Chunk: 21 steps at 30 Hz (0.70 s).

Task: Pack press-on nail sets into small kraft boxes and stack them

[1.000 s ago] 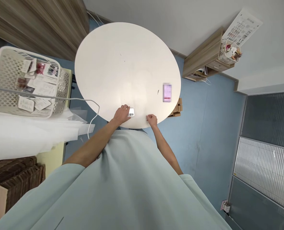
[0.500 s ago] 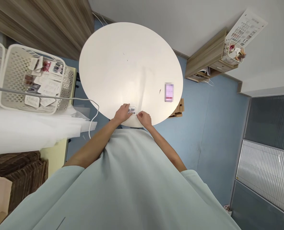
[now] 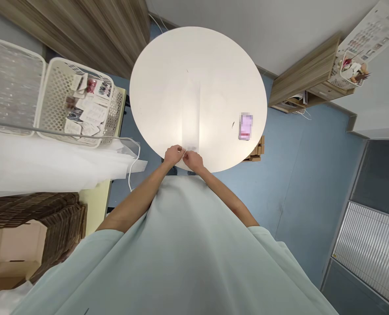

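My left hand [image 3: 174, 154] is at the near edge of the round white table [image 3: 161, 78], its thumb and fingertips pinched together. Close against it, my right hand [image 3: 193, 160] is closed too, with its fingertips meeting the left ones. Something thin and pale seems to lie between the fingertips, too small to make out. Just beyond the hands, a translucent whitish strip [image 3: 191, 109] runs away from me across the tabletop. At its near end a faint dark patch shows beside the right hand, partly hidden by it.
A phone [image 3: 245, 126] lies on the table's right side. To the left, a white basket [image 3: 54, 94] holds cards and small packs, beside white sheeting [image 3: 50, 164] and stacked flat cardboard [image 3: 61, 223]. A white cable [image 3: 135, 162] hangs near the table. Brown boxes [image 3: 257, 151] stand below right.
My left hand has come off the small clear pack with dark pieces, which no longer shows plainly. Both hands have drawn together, and the view has shifted left.
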Motion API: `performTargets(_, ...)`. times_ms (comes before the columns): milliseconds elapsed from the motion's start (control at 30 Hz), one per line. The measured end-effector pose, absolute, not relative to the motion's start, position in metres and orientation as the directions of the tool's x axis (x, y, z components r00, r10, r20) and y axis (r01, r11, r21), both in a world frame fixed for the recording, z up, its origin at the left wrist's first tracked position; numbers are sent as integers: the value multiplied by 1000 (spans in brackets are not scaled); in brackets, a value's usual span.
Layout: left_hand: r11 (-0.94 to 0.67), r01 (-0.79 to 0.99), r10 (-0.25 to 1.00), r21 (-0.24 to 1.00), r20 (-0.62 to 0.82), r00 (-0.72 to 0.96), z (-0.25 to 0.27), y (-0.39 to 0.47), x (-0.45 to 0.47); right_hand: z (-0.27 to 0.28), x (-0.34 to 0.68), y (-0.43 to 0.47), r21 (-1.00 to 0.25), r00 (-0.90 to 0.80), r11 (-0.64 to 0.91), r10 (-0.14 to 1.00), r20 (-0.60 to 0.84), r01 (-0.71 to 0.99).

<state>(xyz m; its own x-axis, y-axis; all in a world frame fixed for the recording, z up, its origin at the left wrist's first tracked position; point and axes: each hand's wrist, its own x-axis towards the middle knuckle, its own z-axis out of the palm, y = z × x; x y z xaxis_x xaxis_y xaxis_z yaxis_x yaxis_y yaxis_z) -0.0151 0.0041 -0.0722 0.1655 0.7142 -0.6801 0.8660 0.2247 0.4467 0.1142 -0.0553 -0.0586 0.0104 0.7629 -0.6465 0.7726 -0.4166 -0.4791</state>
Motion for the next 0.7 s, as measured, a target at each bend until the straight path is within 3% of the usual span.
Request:
performTargets(267, 255, 864, 714, 435, -687, 135, -86, 6, -16, -56, 122, -65, -509, 41, -466, 765, -642, 724)
performTargets(700, 303, 877, 659, 374, -747, 91, -100, 2, -10, -62, 180, -69, -481, 345, -680, 713, -610, 554)
